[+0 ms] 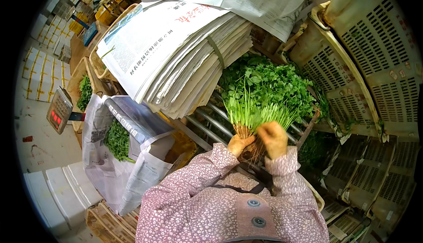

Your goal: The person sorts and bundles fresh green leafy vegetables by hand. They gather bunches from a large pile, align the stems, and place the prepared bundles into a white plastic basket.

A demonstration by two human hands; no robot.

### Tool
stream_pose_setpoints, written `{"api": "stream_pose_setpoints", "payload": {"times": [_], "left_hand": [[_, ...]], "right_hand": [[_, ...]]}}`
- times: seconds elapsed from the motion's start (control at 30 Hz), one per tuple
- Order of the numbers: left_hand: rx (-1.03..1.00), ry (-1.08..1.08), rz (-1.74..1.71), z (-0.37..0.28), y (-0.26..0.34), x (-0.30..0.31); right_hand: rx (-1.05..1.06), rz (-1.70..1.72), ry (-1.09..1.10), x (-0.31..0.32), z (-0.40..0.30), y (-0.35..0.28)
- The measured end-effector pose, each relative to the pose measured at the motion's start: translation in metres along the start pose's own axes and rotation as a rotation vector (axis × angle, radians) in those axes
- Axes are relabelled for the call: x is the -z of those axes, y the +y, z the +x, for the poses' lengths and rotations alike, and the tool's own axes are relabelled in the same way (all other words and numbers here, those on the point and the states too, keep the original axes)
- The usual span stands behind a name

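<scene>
A big bunch of leafy green herbs (264,87), like coriander or Chinese celery, lies on a rack of metal bars (211,129) in front of me. Its leaves point away and its pale stems run toward my body. My left hand (240,145) grips the bunch low on its left side, around the brown root ends (243,130). Blurred, my right hand (275,139) is bent over the right part of the stem ends, fingers drawn together; whether a stem is between them cannot be made out. Loose roots (252,154) hang between both hands.
A strapped stack of newspapers (185,54) borders the herbs on the left. Nearer me stands a newspaper-lined crate (185,144) with greens (117,140) inside. A scale display (59,111) is farther left. Tall plastic crates (343,71) wall the right. White foam boxes (62,193) sit lower left.
</scene>
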State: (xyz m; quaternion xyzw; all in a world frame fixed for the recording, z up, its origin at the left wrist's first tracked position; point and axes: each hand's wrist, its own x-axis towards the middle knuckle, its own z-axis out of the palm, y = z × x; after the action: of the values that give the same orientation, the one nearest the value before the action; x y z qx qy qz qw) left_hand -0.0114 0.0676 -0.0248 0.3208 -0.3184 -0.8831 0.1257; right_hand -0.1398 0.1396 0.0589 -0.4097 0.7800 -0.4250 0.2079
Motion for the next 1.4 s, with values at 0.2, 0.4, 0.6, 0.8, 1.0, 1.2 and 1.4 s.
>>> {"api": "stream_pose_setpoints", "payload": {"times": [0.2,0.4,0.6,0.8,1.0,1.2,1.4], "left_hand": [[0.044,0.045,0.175,-0.002,0.005,-0.002],[-0.075,0.100,0.486,-0.003,0.005,-0.015],[-0.174,-0.035,-0.077,0.002,-0.013,-0.003],[-0.144,0.109,0.633,-0.006,0.013,-0.022],[-0.189,0.138,0.364,0.008,-0.030,0.001],[-0.256,0.064,0.593,0.000,-0.016,-0.015],[-0.293,0.112,0.752,0.003,-0.020,-0.010]], "right_hand": [[-0.136,0.563,-0.633,0.036,-0.039,-0.022],[-0.199,-0.225,0.082,0.033,0.056,-0.008],[0.319,-0.311,-0.055,0.013,0.008,0.008],[-0.338,0.550,-0.432,0.104,-0.042,0.022],[-0.338,-0.006,0.305,0.085,0.023,0.030],[0.034,-0.780,0.167,0.026,0.070,0.024],[0.206,-0.689,0.372,0.045,0.040,0.032]]}}
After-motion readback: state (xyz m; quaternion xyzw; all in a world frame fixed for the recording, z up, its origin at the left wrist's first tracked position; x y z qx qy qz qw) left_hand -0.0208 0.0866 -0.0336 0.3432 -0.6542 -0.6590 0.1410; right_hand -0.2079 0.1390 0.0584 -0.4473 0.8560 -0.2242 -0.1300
